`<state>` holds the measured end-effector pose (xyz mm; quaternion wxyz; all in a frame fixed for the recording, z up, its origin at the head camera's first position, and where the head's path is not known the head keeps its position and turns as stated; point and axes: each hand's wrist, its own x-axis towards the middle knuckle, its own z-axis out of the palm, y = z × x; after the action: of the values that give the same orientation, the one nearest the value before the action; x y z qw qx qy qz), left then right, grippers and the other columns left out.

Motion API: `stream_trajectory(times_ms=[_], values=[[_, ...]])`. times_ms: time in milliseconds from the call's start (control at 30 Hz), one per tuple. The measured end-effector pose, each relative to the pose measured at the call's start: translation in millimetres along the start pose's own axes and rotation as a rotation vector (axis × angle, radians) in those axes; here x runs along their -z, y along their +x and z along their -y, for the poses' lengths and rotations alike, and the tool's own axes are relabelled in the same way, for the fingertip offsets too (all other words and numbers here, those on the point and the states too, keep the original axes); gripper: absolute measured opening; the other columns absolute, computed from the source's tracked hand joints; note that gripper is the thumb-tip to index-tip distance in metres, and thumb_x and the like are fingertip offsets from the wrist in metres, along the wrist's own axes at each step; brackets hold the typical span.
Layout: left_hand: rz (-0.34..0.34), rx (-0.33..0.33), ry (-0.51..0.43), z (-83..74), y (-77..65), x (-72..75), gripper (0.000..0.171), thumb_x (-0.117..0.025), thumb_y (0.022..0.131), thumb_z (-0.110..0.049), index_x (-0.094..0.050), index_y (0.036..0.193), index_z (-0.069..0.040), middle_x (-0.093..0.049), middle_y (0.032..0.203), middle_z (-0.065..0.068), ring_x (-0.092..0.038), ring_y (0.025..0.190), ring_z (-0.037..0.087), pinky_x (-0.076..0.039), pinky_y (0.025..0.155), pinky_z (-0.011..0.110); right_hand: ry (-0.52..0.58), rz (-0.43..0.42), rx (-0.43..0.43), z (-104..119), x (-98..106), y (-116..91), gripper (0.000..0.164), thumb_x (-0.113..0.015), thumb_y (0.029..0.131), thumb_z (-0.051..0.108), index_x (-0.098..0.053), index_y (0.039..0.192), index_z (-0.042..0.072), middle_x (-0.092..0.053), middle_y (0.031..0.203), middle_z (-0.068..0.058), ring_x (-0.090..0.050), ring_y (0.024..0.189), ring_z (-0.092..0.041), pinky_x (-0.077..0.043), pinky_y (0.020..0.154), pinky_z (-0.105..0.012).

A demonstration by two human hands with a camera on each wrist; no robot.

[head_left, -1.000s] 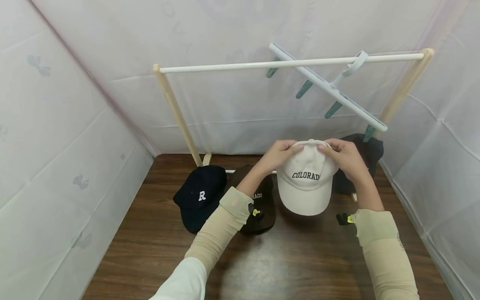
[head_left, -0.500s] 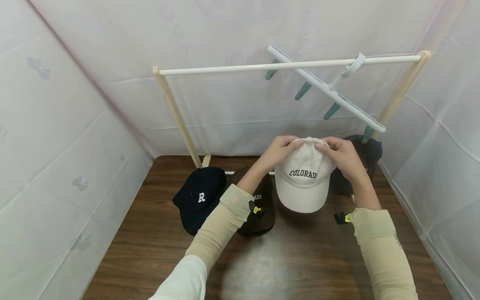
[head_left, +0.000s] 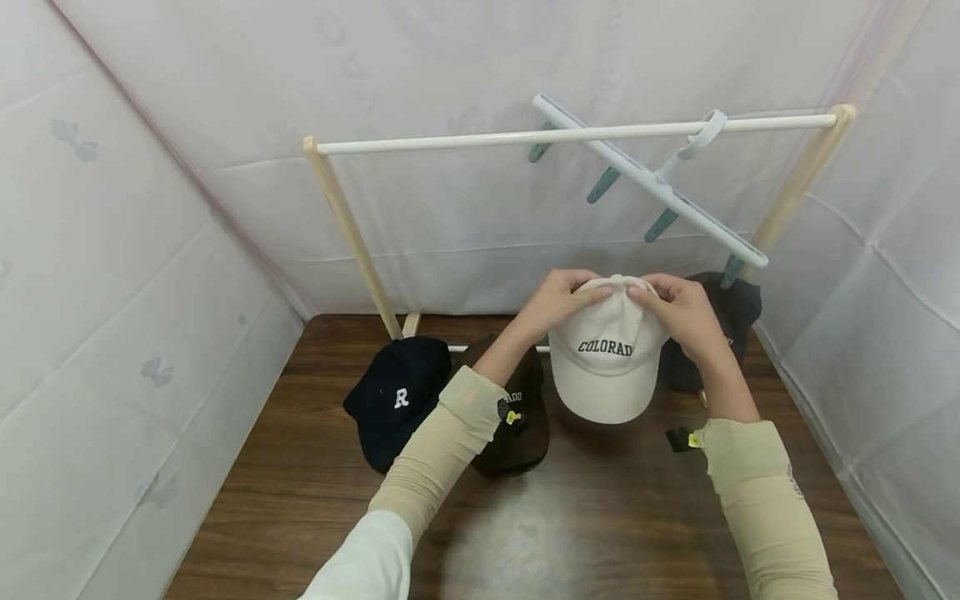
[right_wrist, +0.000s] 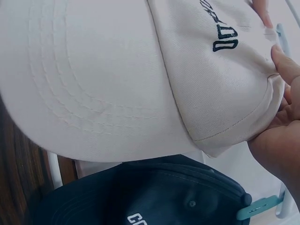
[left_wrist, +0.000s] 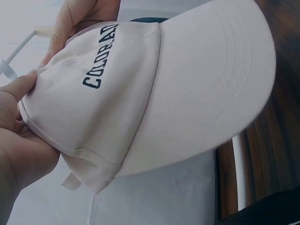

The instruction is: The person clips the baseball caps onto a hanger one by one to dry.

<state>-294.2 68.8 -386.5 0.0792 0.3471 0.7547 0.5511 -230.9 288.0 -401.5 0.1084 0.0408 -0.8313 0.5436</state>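
Not much diff vs. a sec ago: both hands have the same pinch, and the cream cap (head_left: 607, 367) has only crept up a touch rel. to the rack. L hand (head_left: 557, 304) and R hand (head_left: 686, 315) are close tog. at the crown end, thumbs in front, clamped on the cloth. So my cap's up in the air over the table (head_left: 600, 521), brim down, below the hanger (head_left: 637, 172) and, as far as I can see, not in any of its clips (head_left: 662, 225). Means it's held by me alone for now. The dark cap (head_left: 738, 312) to my R is the only one clipped, at the hanger's near end; the other 3 clips look bare.

Materials: mine's a soft twill w/ fine diagonal weave, black COLORADO stitching, crown puckered btwn my thumbs. Brim's curved, smoother, prob. stiffer, w/ rows of topstitching; a little strap end (left_wrist: 71, 182) pokes out underneath. Navy cap (head_left: 401, 375) w/ white R & brown cap (head_left: 525, 437), partly behind my L arm, sit on the wood-grain table. Rail (head_left: 450, 141) = slim white tube on pale wood posts (head_left: 351, 242); hanger's pale blue, prob. plastic, clips teal.
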Motion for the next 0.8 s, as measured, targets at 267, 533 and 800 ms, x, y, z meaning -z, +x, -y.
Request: stream_trajectory(times_ms=[267,533,800], values=[[0.002,0.031,-0.043,-4.8,1.5,2.9,0.026,-0.071,0.098,-0.027,-0.077,0.109,-0.005,-0.074,0.096,0.003,-0.063,0.077,0.012,-0.053,0.065,0.028,0.000,-0.011,0.013,8,0,0,0.045,-0.071,0.096,0.039,-0.071,0.120,0.001,-0.072,0.091,0.009,-0.067,0.074,-0.011,-0.056,0.061,-0.028],[-0.013,0.046,-0.099,-4.0,3.2,0.4,0.028,-0.074,0.095,-0.032,-0.078,0.106,-0.006,-0.075,0.097,0.003,-0.067,0.081,0.014,-0.055,0.069,0.029,-0.038,-0.019,0.044,13,-1,-1,0.045,-0.070,0.096,0.043,-0.072,0.118,0.003,-0.073,0.094,0.005,-0.068,0.074,-0.013,-0.057,0.062,-0.027],[-0.086,0.056,-0.055,-10.0,5.0,2.1,0.025,-0.076,0.094,-0.028,-0.078,0.101,-0.005,-0.075,0.091,0.004,-0.066,0.076,0.015,-0.054,0.065,0.028,-0.066,-0.018,0.056,17,-3,4,0.047,-0.069,0.096,0.046,-0.073,0.119,0.006,-0.073,0.100,-0.004,-0.067,0.075,-0.015,-0.056,0.062,-0.028]])
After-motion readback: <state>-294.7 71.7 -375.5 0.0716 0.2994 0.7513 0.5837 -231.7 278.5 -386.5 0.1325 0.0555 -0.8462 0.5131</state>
